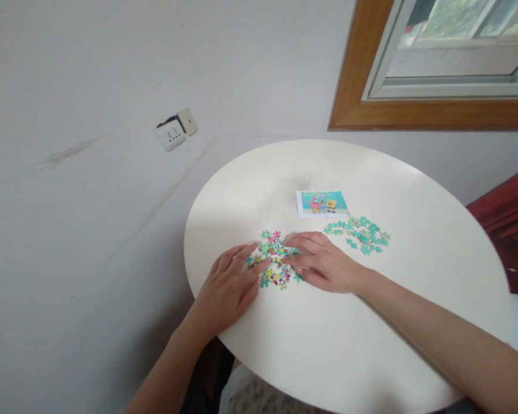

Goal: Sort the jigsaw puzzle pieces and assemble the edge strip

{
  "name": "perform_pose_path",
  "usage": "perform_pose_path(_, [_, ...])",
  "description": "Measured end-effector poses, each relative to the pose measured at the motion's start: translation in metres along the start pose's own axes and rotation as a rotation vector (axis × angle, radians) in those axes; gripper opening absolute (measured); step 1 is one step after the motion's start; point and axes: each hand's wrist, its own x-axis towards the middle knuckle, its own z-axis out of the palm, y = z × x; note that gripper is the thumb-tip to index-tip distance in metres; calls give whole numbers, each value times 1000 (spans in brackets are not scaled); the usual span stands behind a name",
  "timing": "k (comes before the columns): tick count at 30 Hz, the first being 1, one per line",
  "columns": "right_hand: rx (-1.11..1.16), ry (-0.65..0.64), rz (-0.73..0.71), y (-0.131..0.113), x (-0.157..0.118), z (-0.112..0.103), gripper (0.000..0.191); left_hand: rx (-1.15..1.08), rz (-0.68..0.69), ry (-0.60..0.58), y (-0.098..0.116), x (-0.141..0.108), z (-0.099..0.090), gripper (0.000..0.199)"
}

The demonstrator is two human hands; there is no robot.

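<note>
A loose heap of multicoloured jigsaw puzzle pieces (275, 277) lies on the white oval table between my two hands. From the left, my left hand (231, 282) rests with its fingers spread over that side of the heap. My right hand (322, 260) reaches in from the right, fingers stretched apart, its tips on the heap's right edge. Several pieces are partly covered by the fingers. Farther right lies a second group of mostly turquoise puzzle pieces (365, 234), apart from my hands. Behind it is a picture card (323, 204) with a pink and a yellow cartoon figure.
The white table (397, 322) stands against a pale wall with a power socket (171, 135). A wood-framed window (345, 109) is at the upper right. Dark red fabric or wood (509, 210) shows beyond the table's right edge.
</note>
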Motion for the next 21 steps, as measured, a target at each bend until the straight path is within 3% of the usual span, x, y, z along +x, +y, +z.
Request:
perform_pose_path(6, [76,41,0,5,0,2,35,-1,33,16,2,-1,-3,45])
perform_pose_path(12, [118,186,100,9,1,6,35,-20,-71,196,2,-7,-2,43])
perform_pose_path(15, [98,177,113,9,1,7,35,-34,-107,234,1,-9,-1,40])
perform_pose_path(21, [19,99,152,8,0,9,35,-29,-136,189,1,-6,0,40])
